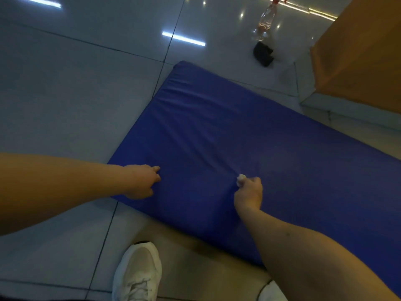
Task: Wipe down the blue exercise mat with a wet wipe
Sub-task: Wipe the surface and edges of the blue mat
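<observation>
One mat (238,131), one wipe (240,178), two hands (142,181) (249,193), one bottle (264,22), two shoes (137,272) (271,292).

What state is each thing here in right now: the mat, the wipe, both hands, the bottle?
Mat: flat on the floor, cover creased.
Wipe: wadded, touching the mat.
Right hand: grips the wipe.
Left hand: rests on the mat near its edge, holds nothing.
Bottle: on the floor beyond the mat, red cap on.
Shoe: laced, on the floor.
</observation>
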Available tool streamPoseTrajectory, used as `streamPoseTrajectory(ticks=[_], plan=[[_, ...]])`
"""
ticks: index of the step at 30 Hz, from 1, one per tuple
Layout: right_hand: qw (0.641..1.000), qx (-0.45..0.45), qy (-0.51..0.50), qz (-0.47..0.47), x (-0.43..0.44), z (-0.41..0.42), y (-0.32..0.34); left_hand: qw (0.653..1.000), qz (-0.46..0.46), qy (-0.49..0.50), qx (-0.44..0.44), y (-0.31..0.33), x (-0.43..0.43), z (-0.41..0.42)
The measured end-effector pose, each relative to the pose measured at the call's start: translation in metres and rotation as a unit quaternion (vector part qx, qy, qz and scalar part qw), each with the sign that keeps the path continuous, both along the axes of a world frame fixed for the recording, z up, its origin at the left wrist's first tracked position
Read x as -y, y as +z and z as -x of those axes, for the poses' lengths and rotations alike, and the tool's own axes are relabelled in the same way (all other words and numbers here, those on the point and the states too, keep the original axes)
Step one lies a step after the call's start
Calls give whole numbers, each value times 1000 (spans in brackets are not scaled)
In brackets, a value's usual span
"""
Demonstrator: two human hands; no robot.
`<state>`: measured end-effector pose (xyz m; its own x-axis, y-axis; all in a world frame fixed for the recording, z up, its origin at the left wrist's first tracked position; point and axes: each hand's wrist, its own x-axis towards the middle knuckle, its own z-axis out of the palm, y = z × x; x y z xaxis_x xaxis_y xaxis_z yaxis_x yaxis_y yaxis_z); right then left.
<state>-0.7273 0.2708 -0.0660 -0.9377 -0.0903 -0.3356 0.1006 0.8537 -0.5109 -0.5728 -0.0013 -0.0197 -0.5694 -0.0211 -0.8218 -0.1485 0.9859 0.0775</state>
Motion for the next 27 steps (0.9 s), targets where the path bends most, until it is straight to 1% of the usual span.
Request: streamPoseTrajectory(ticks=[2,4,5,8,10,11,12,14,15,17,18,19,20,22,23,25,26,27], plan=[[1000,-4,-22,-10,5,-4,-5,1000,0,-3,5,1,0,0],[999,-21,-1,-26,28,-19,-7,1000,-1,-4,7,1,1,-2],[1000,-20,13,-18,43,-28,-8,1000,-2,-5,8,1,2,-3],[994,33,102,35,92,-63,-11,1000,-4,-5,7,1,4,-4],[984,96,132,74,116,-79,-8,1000,-11,8,2,2,3,-2],[976,127,144,101,125,-84,-6,999,-21,29,-8,3,3,-1],[967,167,130,143,129,-86,-2,997,-39,62,-24,2,3,0],[935,260,64,233,129,-86,6,980,-86,167,-57,3,0,2],[921,289,43,259,125,-84,9,966,-112,223,-69,4,-2,5],[894,342,47,284,115,-83,18,930,-165,318,-79,12,-8,8],[882,365,54,292,110,-83,22,916,-187,344,-85,16,-9,8],[873,385,59,293,106,-83,26,911,-200,348,-94,20,-10,7],[871,396,67,284,101,-84,32,914,-203,336,-103,25,-11,5],[881,387,80,262,96,-85,39,919,-194,323,-115,30,-13,-3],[896,361,83,246,95,-86,40,914,-196,336,-115,31,-14,-7],[936,268,93,206,93,-90,45,896,-202,377,-119,32,-19,-15],[945,233,102,206,91,-93,48,885,-203,401,-125,34,-23,-18],[943,224,114,220,90,-96,51,871,-204,427,-131,35,-28,-21]])
